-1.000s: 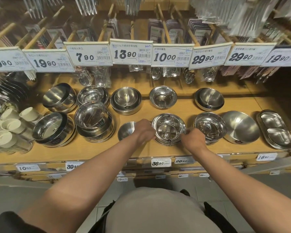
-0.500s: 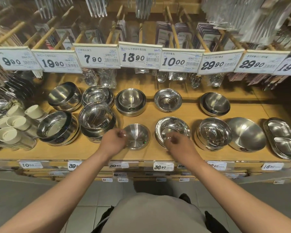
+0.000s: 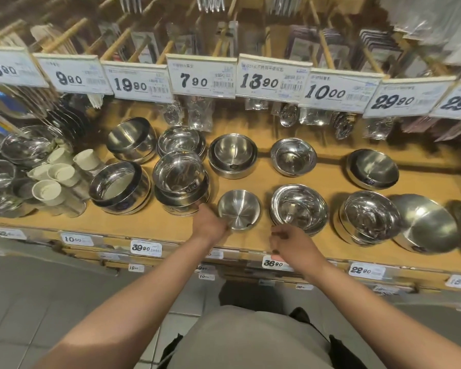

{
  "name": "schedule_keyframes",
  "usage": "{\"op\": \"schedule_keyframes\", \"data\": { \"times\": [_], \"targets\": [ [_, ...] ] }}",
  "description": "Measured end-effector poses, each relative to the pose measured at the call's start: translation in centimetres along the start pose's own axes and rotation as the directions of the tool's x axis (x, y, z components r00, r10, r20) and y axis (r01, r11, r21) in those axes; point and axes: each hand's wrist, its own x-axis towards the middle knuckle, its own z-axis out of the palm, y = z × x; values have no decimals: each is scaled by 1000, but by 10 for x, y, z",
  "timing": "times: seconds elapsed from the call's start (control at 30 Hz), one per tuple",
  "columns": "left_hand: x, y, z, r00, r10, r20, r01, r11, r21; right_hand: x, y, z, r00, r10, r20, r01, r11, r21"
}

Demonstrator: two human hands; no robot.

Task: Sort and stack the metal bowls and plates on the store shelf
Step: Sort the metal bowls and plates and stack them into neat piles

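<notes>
Closely flanking the small bowl [image 3: 238, 209]: a tall bowl stack [image 3: 181, 182] and shallow bowls [image 3: 299, 209]

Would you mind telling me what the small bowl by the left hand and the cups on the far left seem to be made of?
Small bowl: apparently stainless steel, brushed satin finish, with radial sheen. Cups: matte cream, probably plastic or ceramic; no reflections.

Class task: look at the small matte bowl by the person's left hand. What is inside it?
The small matte bowl looks empty: bare brushed metal. The left hand covers its near-left rim.
</notes>
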Motion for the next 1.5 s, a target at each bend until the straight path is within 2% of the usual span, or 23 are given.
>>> {"op": "schedule_keyframes", "data": {
  "times": [0.07, 0.23, 0.3, 0.4, 0.57, 0.8, 1.0, 1.1, 1.2, 1.33, 1.5],
  "targets": [
    [0, 1, 2, 998, 19, -56, -18, 999, 32, -2, 5, -3, 1000, 23, -11, -23, 999, 40],
    [-6, -4, 17, 1000, -2, 4, 2, 999, -34, -9, 12, -9, 999, 37, -16, -36, 998, 52],
    [-3, -1, 19, 1000, 3, -18, -4, 998, -56, -10, 14, -14, 999, 42, -11, -41, 996, 77],
    [1, 5, 17, 998, 31, -55, -33, 999, -28, -12, 17, -22, 999, 47, -12, -45, 991, 125],
    [2, 9, 12, 999, 28, -42, -28, 1000, 2, -11, 17, -30, 998, 69, 2, -68, 975, 211],
    [-3, 14, 8, 997, 33, -65, -29, 998, 51, -3, 10, -36, 999, -13, 34, 3, 965, 264],
    [-15, 19, 9, 974, 156, -167, -128, 977, 171, 3, -1, -52, 998, -55, 35, 41, 949, 313],
    [-26, 30, 12, 947, 243, -211, -197, 956, 217, 5, -6, -70, 997, -79, 7, 72, 940, 333],
    [-37, 54, 21, 931, 302, -204, -266, 945, 188, 8, -9, -97, 995, -98, -10, 94, 907, 410],
    [-46, 91, 41, 931, 336, -143, -311, 934, 173, 19, 0, -152, 984, -122, -126, 161, 917, 366],
    [-58, 131, 77, 940, 333, -77, -325, 940, 105, 47, 37, -236, 960, -49, -276, 151, 919, 364]
  ]
}}
